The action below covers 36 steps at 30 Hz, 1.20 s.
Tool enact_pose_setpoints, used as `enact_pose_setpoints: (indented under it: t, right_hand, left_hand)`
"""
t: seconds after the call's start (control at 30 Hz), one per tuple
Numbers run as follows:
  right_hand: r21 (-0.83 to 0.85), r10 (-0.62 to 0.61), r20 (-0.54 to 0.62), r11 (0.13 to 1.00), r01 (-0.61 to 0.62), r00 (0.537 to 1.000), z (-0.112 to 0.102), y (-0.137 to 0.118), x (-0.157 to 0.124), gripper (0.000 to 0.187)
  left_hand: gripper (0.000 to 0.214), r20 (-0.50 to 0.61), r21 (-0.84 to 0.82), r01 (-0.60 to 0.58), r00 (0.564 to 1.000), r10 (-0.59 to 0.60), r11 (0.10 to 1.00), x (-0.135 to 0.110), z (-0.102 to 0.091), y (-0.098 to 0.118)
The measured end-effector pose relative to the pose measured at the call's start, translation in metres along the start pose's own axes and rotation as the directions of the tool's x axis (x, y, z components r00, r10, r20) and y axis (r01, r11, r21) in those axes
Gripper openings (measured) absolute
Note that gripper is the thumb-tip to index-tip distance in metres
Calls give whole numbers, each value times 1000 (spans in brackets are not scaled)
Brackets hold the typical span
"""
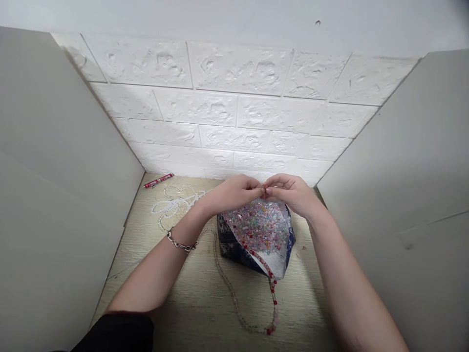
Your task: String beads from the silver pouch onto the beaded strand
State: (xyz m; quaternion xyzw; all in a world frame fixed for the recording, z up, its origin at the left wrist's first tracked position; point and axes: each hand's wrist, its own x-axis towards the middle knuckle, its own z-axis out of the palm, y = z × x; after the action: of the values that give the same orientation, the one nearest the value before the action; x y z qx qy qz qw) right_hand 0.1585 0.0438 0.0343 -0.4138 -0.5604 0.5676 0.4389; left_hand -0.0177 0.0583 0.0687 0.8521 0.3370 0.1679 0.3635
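Observation:
My left hand [242, 191] and my right hand [289, 193] meet fingertip to fingertip above a dark blue patterned bag [234, 250]. Both are pinched closed; whatever lies between the fingertips is too small to make out. Many small loose beads [258, 227], mostly pink, red and clear, lie on the bag's pale inner lining [280, 266]. A bead string [236, 303] drapes over the bag's front edge, loops across the table and runs back to the left under my left forearm. Its section near the bag has red and pink beads; the rest is pale.
Strands of white and clear beads [172, 203] lie in a tangle at the back left. Behind them is a narrow red printed packet or stick [158, 181]. A white brick-patterned wall [234, 110] closes the back, and grey panels [62, 161] stand on both sides of the wooden tabletop [194, 318].

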Motion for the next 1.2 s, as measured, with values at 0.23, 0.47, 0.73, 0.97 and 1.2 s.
enact_pose_setpoints:
  t: [0.23, 0.47, 0.73, 0.97, 1.2]
  right_hand:
    - [-105, -13, -9, 994, 12, 1000, 6, -9, -4, 17]
    - [-119, -27, 20, 992, 29, 999, 4, -8, -4, 17]
    - [-146, -34, 31, 989, 38, 999, 3, -8, -4, 18]
    - [-208, -17, 19, 978, 21, 1000, 5, -10, -6, 19]
    - [-315, 0, 2, 949, 1, 1000, 8, -15, -9, 19]
  left_hand:
    - [29, 20, -16, 5, 1000, -5, 1000, -2, -1, 1]
    - [27, 30, -26, -6, 1000, 7, 1000, -2, -2, 1]
    - [27, 41, -36, -5, 999, 6, 999, -3, -2, 2]
    - [30, 52, -35, 30, 998, -28, 999, -2, -3, 0]
    - [33, 36, -30, 38, 999, -37, 999, -1, -2, -1]
